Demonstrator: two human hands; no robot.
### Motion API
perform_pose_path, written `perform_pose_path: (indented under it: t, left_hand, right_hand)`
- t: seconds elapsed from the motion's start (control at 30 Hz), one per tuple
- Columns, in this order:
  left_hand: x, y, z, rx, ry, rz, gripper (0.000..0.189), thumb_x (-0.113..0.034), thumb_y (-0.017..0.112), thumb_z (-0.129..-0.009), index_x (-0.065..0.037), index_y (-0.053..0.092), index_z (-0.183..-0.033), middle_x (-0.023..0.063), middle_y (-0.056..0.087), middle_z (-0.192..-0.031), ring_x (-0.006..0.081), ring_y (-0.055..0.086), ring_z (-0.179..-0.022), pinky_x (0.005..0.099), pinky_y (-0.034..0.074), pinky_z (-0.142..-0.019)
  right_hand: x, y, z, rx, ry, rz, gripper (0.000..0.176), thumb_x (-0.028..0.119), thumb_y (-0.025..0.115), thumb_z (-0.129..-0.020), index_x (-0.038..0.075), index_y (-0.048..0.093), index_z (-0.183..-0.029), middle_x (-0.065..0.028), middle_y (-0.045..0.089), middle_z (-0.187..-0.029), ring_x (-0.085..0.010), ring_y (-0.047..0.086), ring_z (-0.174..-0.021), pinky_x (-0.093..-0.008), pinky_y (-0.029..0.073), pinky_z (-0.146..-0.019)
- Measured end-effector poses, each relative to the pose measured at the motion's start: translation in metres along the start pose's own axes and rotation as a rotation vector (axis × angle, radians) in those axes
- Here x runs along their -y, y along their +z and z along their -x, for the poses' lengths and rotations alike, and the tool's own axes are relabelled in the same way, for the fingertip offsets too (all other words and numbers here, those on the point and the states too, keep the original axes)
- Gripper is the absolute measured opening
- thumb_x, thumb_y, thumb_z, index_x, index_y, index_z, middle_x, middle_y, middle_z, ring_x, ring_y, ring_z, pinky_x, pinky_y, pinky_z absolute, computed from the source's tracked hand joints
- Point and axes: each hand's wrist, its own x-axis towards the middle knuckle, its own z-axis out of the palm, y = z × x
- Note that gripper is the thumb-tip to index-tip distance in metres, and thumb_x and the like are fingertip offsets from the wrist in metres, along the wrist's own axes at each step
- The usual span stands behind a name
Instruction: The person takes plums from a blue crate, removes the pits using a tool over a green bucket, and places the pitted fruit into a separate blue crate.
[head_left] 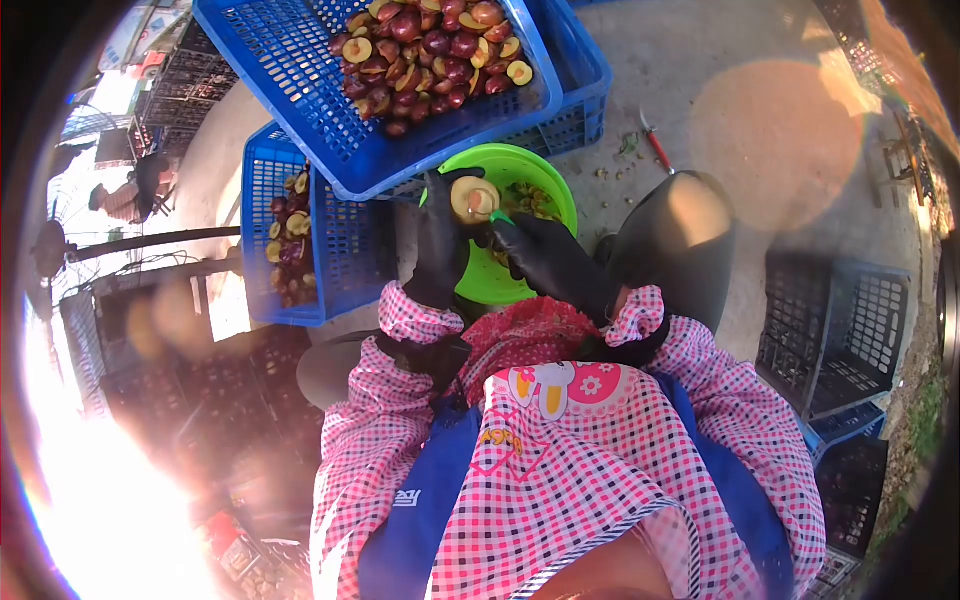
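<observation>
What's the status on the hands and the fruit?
Left hand gripping halved fruit over green bowl. Right hand at the fruit's edge. Blue crate close above.

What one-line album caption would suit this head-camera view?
Black-gloved left hand holds a halved fruit over a green bowl, right hand beside it, a blue crate of cut fruit behind.

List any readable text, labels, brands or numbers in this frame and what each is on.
No text reads cleanly.
Yellow lettering on the checked apron: too blurred to read.
White mark on the blue garment: too small to read.
Blue crates, green bowl: no markings seen.
Gloved left hand holding the halved fruit, right hand: no print.
</observation>
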Motion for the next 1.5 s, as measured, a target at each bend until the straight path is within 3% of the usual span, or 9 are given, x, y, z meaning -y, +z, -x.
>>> perform_pose_path:
  t: [0.37, 0.57, 0.73, 0.93, 1.1, 1.3, 1.37, 1.47, 1.5]
  left_hand:
    - [0.012, 0.0, -0.003, 0.051, -0.007, 0.087, 0.047, -0.04, 0.03, -0.105, -0.002, 0.057, -0.111, 0.0092, 0.063, -0.099, 0.0187, 0.061, -0.092, 0.0307, 0.051, -0.084]
    - [0.013, 0.02, 0.002, -0.052, 0.468, -0.518, 0.051, -0.044, 0.03, -0.104, 0.002, 0.052, -0.109, 0.0125, 0.063, -0.098, 0.0254, 0.065, -0.085, 0.0361, 0.055, -0.078]
    - [0.011, 0.018, -0.01, -0.146, -0.008, 0.359, 0.039, -0.037, 0.04, -0.103, -0.003, 0.058, -0.105, 0.0077, 0.064, -0.092, 0.018, 0.064, -0.076, 0.0299, 0.054, -0.072]
    - [-0.005, 0.025, -0.011, -0.07, -0.123, 0.242, 0.058, -0.054, 0.035, -0.1, -0.004, 0.062, -0.09, 0.0081, 0.063, -0.075, 0.02, 0.062, -0.066, 0.0302, 0.052, -0.065]
    - [-0.001, 0.031, -0.018, 0.064, 0.063, 0.234, 0.066, -0.062, 0.031, -0.097, -0.004, 0.061, -0.087, 0.0105, 0.062, -0.074, 0.0249, 0.061, -0.064, 0.0336, 0.052, -0.064]
    - [0.001, 0.027, -0.048, -0.155, -0.204, 0.628, 0.054, -0.058, 0.042, -0.094, -0.007, 0.057, -0.096, 0.011, 0.061, -0.086, 0.0282, 0.059, -0.081, 0.0393, 0.05, -0.07]
    - [0.022, -0.017, -0.09, -0.158, 0.199, 0.001, 0.052, -0.052, 0.044, -0.097, -0.004, 0.051, -0.116, 0.0084, 0.06, -0.092, 0.0279, 0.063, -0.08, 0.0481, 0.054, -0.079]
    - [-0.078, 0.035, -0.083, 0.11, 0.014, 0.38, 0.048, -0.042, 0.052, -0.095, -0.006, 0.047, -0.126, 0.008, 0.063, -0.097, 0.0277, 0.065, -0.086, 0.0471, 0.055, -0.082]
    - [-0.074, 0.005, -0.111, 0.163, 0.365, -0.416, 0.046, -0.036, 0.059, -0.091, -0.006, 0.051, -0.126, 0.0098, 0.065, -0.1, 0.0271, 0.066, -0.087, 0.0422, 0.055, -0.081]
  right_hand:
    - [-0.007, 0.004, -0.004, -0.138, -0.208, 0.267, 0.037, 0.036, 0.055, -0.095, -0.001, 0.062, -0.095, -0.0214, 0.063, -0.071, -0.0381, 0.063, -0.065, -0.0457, 0.047, -0.059]
    - [-0.008, 0.006, -0.004, -0.138, -0.218, 0.318, 0.033, 0.03, 0.058, -0.095, -0.002, 0.062, -0.1, -0.022, 0.064, -0.075, -0.0358, 0.064, -0.068, -0.0425, 0.047, -0.062]
    - [-0.016, 0.005, -0.006, -0.115, -0.228, 0.289, 0.034, 0.031, 0.058, -0.095, -0.003, 0.063, -0.093, -0.0205, 0.064, -0.072, -0.034, 0.065, -0.067, -0.0426, 0.047, -0.062]
    - [0.004, -0.015, -0.002, 0.214, -0.159, 0.146, 0.043, 0.044, 0.046, -0.097, 0.002, 0.059, -0.096, -0.0091, 0.053, -0.053, -0.0226, 0.054, -0.044, -0.0375, 0.043, -0.046]
    - [0.006, -0.016, 0.006, 0.672, 0.424, -1.183, 0.044, 0.046, 0.036, -0.102, 0.009, 0.053, -0.086, 0.003, 0.036, -0.05, -0.0077, 0.029, -0.036, -0.0234, 0.022, -0.036]
    - [0.014, -0.02, 0.012, 0.578, 0.223, -0.872, 0.047, 0.045, 0.037, -0.102, 0.007, 0.056, -0.085, 0.0012, 0.041, -0.049, -0.0079, 0.034, -0.035, -0.0227, 0.026, -0.036]
    - [0.015, -0.021, 0.011, 0.56, 0.16, -0.741, 0.047, 0.045, 0.037, -0.102, 0.006, 0.056, -0.085, 0.0009, 0.042, -0.049, -0.008, 0.035, -0.035, -0.0227, 0.028, -0.036]
    - [0.009, -0.023, 0.008, 0.375, 0.156, -0.468, 0.046, 0.044, 0.042, -0.1, 0.005, 0.06, -0.087, -0.001, 0.046, -0.052, -0.0087, 0.041, -0.037, -0.0237, 0.032, -0.038]
    - [0.008, -0.021, 0.006, 0.356, 0.195, -0.34, 0.044, 0.044, 0.044, -0.099, 0.004, 0.061, -0.089, -0.0018, 0.048, -0.053, -0.0089, 0.043, -0.039, -0.0243, 0.034, -0.039]
